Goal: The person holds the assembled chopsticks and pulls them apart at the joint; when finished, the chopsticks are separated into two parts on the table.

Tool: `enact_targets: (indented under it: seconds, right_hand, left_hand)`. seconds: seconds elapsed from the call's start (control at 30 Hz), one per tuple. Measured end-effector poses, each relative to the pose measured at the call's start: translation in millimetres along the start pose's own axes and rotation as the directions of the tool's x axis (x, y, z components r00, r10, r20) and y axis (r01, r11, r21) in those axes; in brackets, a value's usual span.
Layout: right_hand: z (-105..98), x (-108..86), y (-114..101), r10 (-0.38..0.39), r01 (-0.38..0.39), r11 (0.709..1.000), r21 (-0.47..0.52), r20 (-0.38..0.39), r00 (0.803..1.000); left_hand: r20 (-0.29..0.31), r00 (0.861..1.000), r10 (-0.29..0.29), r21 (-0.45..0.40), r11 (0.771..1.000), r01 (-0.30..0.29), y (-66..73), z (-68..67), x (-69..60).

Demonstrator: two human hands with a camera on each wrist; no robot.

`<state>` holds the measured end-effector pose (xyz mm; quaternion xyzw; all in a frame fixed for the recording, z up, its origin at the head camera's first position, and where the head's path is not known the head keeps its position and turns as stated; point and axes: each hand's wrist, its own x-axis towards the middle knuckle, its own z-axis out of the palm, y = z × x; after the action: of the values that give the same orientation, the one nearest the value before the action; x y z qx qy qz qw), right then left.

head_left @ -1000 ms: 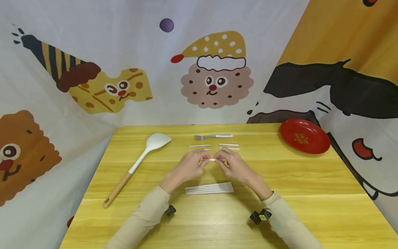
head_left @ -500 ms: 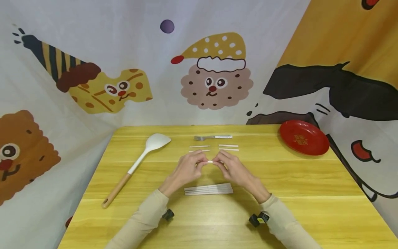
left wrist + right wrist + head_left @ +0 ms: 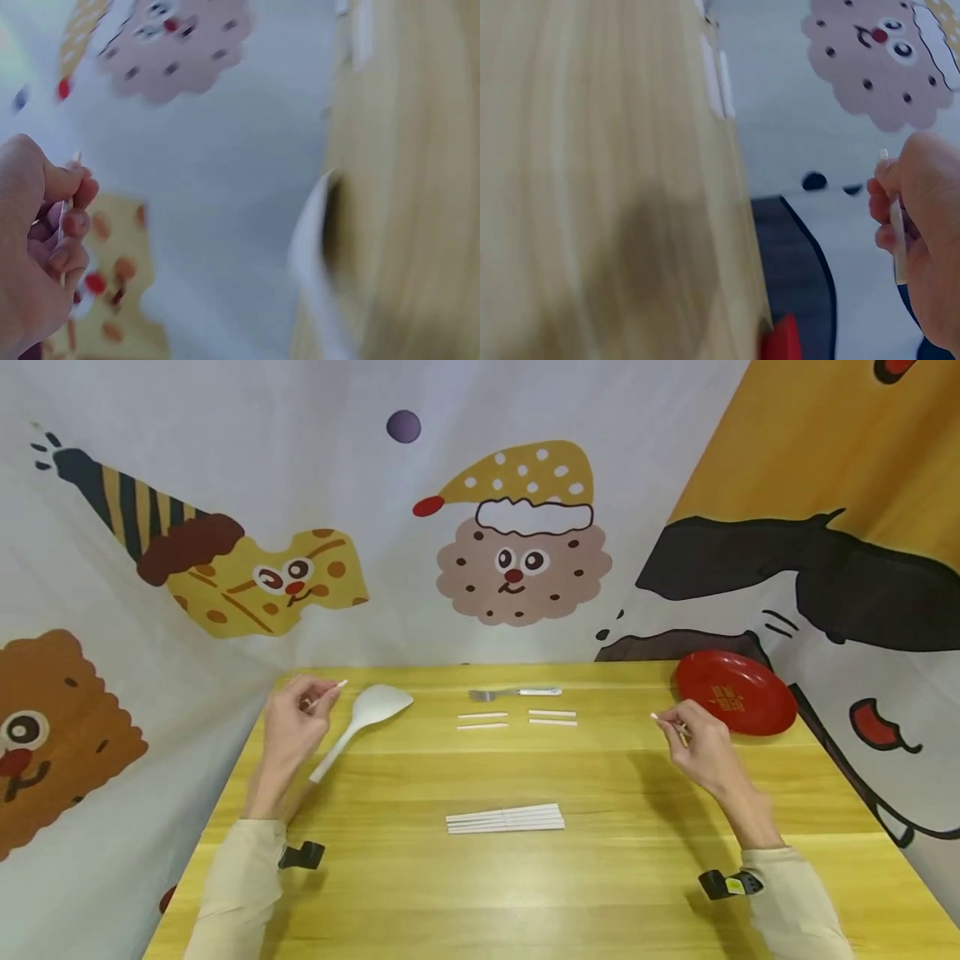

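Note:
My left hand (image 3: 292,718) is raised over the table's far left and pinches a short white stick piece (image 3: 71,201), its tip poking past thumb and finger. On the opposite side, my right hand (image 3: 705,752) holds another short white piece (image 3: 898,244) between curled fingers, above the table near the red plate (image 3: 783,717). Two short pieces (image 3: 482,716) lie side by side at the back middle. A second pair (image 3: 552,712) lies just right of them. Closer to the front, several long white sticks (image 3: 505,819) lie together in a flat row.
A fork (image 3: 516,693) with a white handle lies behind the short pieces. The white wok turner (image 3: 381,704) lies at left, its wooden handle partly hidden by the left arm. A printed cloth (image 3: 408,602) hangs behind the wooden table (image 3: 517,893).
Both hands were together at the middle, pinching one white stick. Now they are wide apart, the left far left, the right far right, each with a piece. The table's things stay put.

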<state>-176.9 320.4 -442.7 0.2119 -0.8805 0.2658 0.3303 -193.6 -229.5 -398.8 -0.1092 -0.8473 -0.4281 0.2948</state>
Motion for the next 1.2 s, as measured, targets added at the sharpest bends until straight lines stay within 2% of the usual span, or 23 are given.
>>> enact_targets:
  seconds: [0.03, 0.1, 0.17, 0.23, 0.43, 0.57, 0.73, 0.9, 1.0, 1.1, 1.2]
  right_hand:
    - [1, -2.1, -1, 0.006, -0.006, 1.000, 0.010, 0.045, 0.999]
    - [9, -4.1, -5, -0.001, -0.003, 0.999, 0.038, 0.105, 0.994]
    - [18, -3.5, -10, -0.012, 0.006, 0.999, 0.053, 0.122, 0.992]
    - [27, -1.4, -14, -0.022, 0.015, 0.998, 0.055, 0.124, 0.992]
    - [43, 7.3, -22, -0.068, 0.062, 0.997, 0.054, 0.112, 0.991]
    - [52, 12.4, -26, -0.086, 0.078, 0.995, 0.060, 0.133, 0.987]
    - [65, 20.3, -31, -0.091, 0.082, 0.995, 0.059, 0.161, 0.983]
    - [75, 28.6, -34, -0.100, 0.087, 0.993, 0.082, 0.184, 0.978]
    - [80, 33.8, -35, -0.086, 0.066, 0.993, 0.098, 0.213, 0.973]
    - [86, 38.6, -36, -0.054, 0.025, 0.994, 0.107, 0.274, 0.960]
    - [93, 42.4, -38, -0.023, -0.019, 0.993, 0.115, 0.348, 0.937]
  left_hand:
    - [0.051, 0.999, 0.017, 0.001, 1.000, -0.017, -0.4, 3.9, 0.3]
    - [0.155, 0.987, 0.039, 0.003, 0.999, -0.040, 1.1, 17.5, -1.1]
    - [0.237, 0.970, 0.045, 0.002, 0.999, -0.047, 4.9, 31.8, -3.8]
    - [0.284, 0.958, 0.037, 0.010, 0.999, -0.042, 9.3, 43.9, -5.7]
    - [0.348, 0.936, 0.059, -0.006, 0.998, -0.061, 19.3, 64.7, -4.1]
    - [0.401, 0.915, 0.055, -0.015, 0.998, -0.053, 21.0, 79.5, -2.2]
    - [0.449, 0.889, 0.083, -0.011, 0.996, -0.087, 23.4, 100.2, 1.0]
    - [0.510, 0.854, 0.104, -0.004, 0.993, -0.119, 28.8, 117.8, 6.5]
    - [0.552, 0.827, 0.104, -0.007, 0.993, -0.120, 32.2, 127.6, 9.9]
    - [0.586, 0.803, 0.111, -0.004, 0.991, -0.134, 34.0, 138.9, 11.7]
    - [0.619, 0.777, 0.111, 0.002, 0.990, -0.143, 34.4, 151.4, 11.1]
